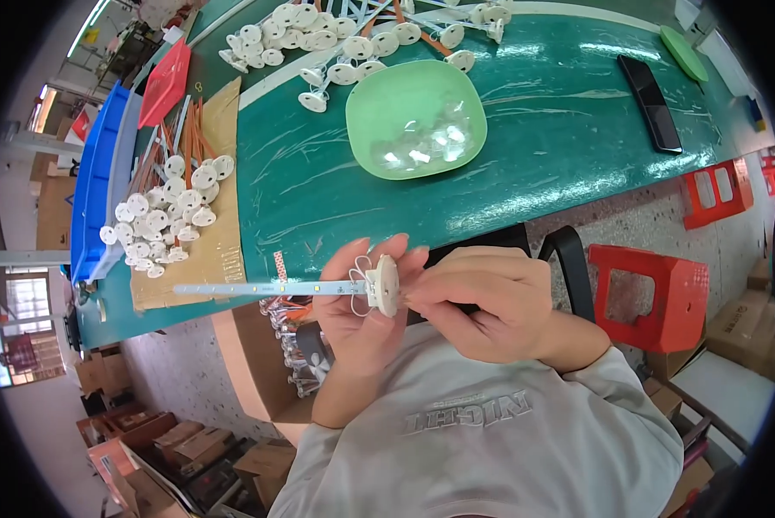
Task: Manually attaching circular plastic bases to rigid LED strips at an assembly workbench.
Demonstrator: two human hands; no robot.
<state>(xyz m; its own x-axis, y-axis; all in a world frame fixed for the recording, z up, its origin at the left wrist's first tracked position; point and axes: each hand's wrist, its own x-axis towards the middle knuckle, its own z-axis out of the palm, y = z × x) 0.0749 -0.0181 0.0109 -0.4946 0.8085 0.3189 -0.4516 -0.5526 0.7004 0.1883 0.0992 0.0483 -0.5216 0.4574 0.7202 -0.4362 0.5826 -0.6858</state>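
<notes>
Above my lap, my left hand (351,332) holds a narrow LED light strip (271,289) just behind its round white end cap (387,286). The strip points left, and thin white wires (361,285) loop out beside the cap. My right hand (495,302) is closed in a pinch at the right face of the cap. Whatever lies between those fingertips is too small to make out. Beyond my hands, a light green bowl (362,142) on the table holds small clear plastic pieces (435,142).
The green table (301,194) carries a pile of white-capped strips (167,207) on cardboard at left, with more caps (301,34) at the back. A blue tray (98,186), red tray (165,84) and black phone (651,104) lie around. Red stools (651,298) and an open carton (245,363) stand nearby.
</notes>
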